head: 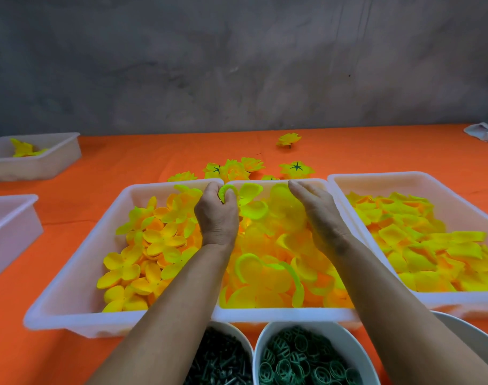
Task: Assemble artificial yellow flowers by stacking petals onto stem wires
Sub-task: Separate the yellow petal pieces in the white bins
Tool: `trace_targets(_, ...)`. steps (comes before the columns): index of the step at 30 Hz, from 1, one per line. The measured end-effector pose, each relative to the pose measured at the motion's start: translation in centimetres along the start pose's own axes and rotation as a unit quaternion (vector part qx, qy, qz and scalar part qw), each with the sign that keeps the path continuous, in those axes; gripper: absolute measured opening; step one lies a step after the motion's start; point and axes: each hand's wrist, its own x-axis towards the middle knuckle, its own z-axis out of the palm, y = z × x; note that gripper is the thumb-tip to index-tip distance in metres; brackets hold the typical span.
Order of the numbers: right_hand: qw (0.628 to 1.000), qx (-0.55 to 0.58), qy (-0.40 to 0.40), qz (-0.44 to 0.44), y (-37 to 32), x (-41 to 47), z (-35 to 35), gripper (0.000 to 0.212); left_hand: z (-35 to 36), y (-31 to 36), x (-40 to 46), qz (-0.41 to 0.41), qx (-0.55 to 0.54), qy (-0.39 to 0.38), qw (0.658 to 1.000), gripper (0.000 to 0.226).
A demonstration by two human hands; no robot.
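Yellow petals (228, 191) sat pinched in the curled fingers of the left hand (217, 215), above the far edge of the middle tray (281, 314). The right hand (319, 215) hovered beside it, fingers straight, holding nothing, over that tray's petal heap (273, 276).

Five white rectangular plastic trays sit on the orange tablecloth: three side by side in the middle, the left tray (70, 295), the centre tray (279, 315) and the right tray (404, 177), each heaped with yellow fabric petals too many to count, and two more at the far left, one (37, 159) behind the other (12, 226). Three round white bowls line the near edge, one (231, 329) of dark green stems, one (348, 337) of green ring pieces, one (473, 334) with unseen contents. About seven finished yellow flowers (288, 140) lie beyond the trays. Two hands are in view.
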Motion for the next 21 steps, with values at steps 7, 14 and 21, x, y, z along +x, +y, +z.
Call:
trace_targets(7,0.924,-0.36,-0.106,-0.079,0.7,-0.2,0.5,0.025,-0.2,0.1,0.0,-0.012,-0.007,0.008,1.0,0.01)
trace_targets(14,0.932,-0.309,0.016,-0.191,0.0,-0.7,0.5,0.055,-0.1,-0.3,0.0,0.003,-0.013,0.007,1.0,0.012)
trace_targets(21,0.919,-0.234,0.121,-0.293,-0.9,-1.3,0.8,0.023,-0.2,-0.2,-0.1,0.043,-0.024,0.038,0.998,0.009)
